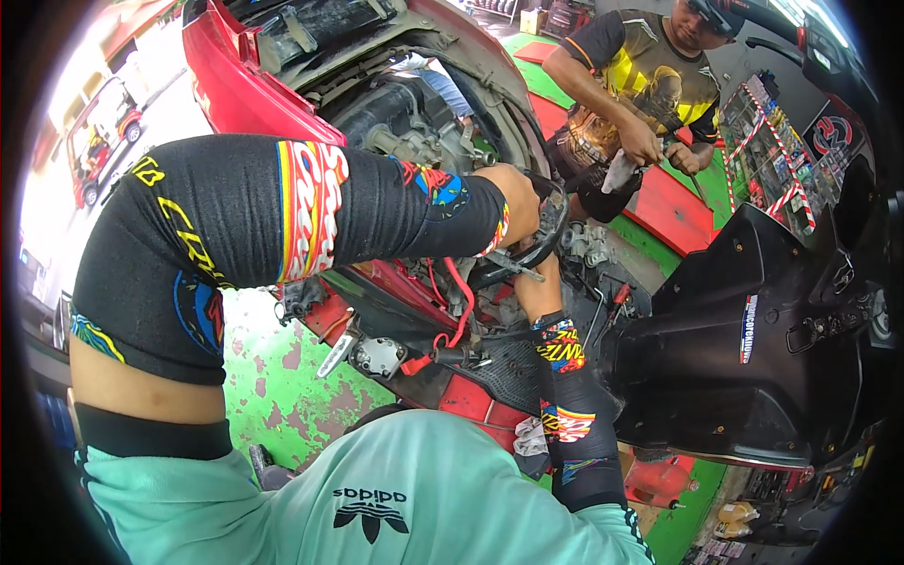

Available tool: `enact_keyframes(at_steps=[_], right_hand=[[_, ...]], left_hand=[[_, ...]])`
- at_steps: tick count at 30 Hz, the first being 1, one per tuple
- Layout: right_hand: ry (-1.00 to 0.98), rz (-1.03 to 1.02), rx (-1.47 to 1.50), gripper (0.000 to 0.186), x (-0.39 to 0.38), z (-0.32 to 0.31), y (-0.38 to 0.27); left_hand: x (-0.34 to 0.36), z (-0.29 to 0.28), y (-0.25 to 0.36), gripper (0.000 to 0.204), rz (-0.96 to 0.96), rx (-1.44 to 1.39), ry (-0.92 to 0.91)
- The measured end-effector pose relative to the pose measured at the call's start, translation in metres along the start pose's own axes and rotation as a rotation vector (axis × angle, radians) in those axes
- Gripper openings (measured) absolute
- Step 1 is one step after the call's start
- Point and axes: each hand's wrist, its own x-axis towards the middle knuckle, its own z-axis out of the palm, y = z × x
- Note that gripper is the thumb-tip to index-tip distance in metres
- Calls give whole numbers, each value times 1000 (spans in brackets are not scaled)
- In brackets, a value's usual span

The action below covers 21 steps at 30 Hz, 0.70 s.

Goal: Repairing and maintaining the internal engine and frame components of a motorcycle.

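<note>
My left hand (508,198) reaches from the left into the open body of a red scooter (226,75), its fingers curled down at a black curved part (554,231); what they grip is hidden. My right hand (535,287) comes up from below under that same part, beside a metal bracket (523,268), its fingertips out of sight. Red cables (461,301) hang below my left forearm. Loose hand tools (617,306) lie to the right of my right wrist, near the black floorboard.
A co-worker (659,75) at upper right holds a light rag and a thin tool. A large black panel (734,348) fills the right side, with a red machine (659,480) below it. A striped-edged display case (763,151) stands behind. A red cart (99,141) is outside at left.
</note>
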Motion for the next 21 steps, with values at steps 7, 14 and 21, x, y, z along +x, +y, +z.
enact_keyframes(at_steps=[7,14,21], right_hand=[[144,-32,-169,20,-4,11,-3],[135,-197,-153,28,-6,11,3],[122,-152,-78,28,-7,7,4]], left_hand=[[2,1,6,18,-52,-7,-10],[-2,10,34,19,-183,-96,-4],[-3,5,41,19,-187,-6,31]])
